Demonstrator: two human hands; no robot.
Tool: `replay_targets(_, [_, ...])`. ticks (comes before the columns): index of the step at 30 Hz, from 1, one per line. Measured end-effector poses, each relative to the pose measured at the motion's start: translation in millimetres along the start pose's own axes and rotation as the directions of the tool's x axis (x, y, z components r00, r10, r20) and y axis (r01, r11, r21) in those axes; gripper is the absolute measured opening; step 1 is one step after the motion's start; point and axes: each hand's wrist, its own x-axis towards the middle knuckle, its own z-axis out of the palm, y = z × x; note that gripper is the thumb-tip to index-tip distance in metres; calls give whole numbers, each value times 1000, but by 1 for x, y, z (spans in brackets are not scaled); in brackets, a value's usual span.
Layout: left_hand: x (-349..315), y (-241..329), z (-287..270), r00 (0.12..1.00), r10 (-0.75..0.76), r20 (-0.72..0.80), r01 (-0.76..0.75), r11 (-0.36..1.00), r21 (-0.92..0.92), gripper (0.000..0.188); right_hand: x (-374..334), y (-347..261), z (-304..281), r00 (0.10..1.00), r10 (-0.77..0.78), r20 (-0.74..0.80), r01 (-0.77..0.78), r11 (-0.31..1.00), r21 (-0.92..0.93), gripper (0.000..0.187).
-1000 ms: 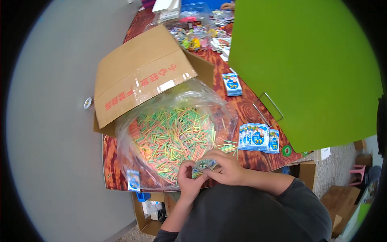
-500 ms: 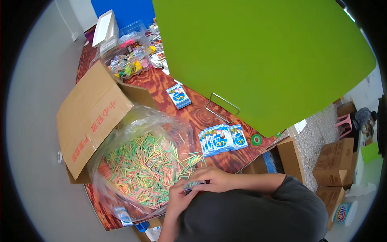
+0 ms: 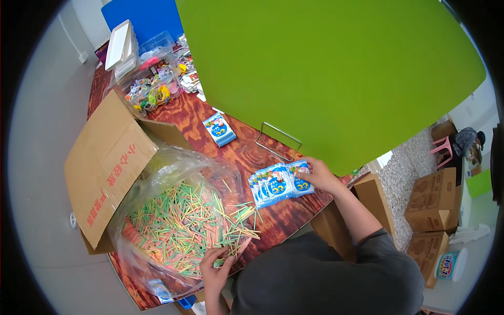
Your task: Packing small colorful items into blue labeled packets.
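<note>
My right hand (image 3: 319, 176) reaches to the end of a fanned row of blue-and-white packets (image 3: 275, 184), its thumb and fingers closed on the rightmost packet (image 3: 301, 181). My left hand (image 3: 213, 268) is at the near edge of a heap of thin pink, green and yellow sticks (image 3: 178, 226). Its fingers curl toward the thumb among the sticks, and what lies between them is partly hidden. Clear plastic (image 3: 163, 165) surrounds the heap, with some sticks spilling out on its right.
A tilted cardboard box (image 3: 113, 163) stands behind the plastic. Another stack of packets (image 3: 219, 129) lies farther back. A large green board (image 3: 331, 79) with a wire handle (image 3: 278, 142) overhangs the table. Clear tubs of small colourful items (image 3: 155, 92) stand far left.
My hands were together around a small packet close to my body. They have separated: the right moved to the fanned packets, the left to the sticks. The whole view has shifted slightly.
</note>
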Motion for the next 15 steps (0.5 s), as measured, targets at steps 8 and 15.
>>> replay_targets(8, [-10, 7, -20, 994, 38, -99, -27, 993, 112, 28, -16, -29, 26, 933, -302, -199, 88, 722, -686, 49])
replay_targets(15, [-79, -56, -104, 594, 237, -769, 357, 779, 516, 37, -34, -56, 64, 879, -477, -12, 382, 718, -582, 36])
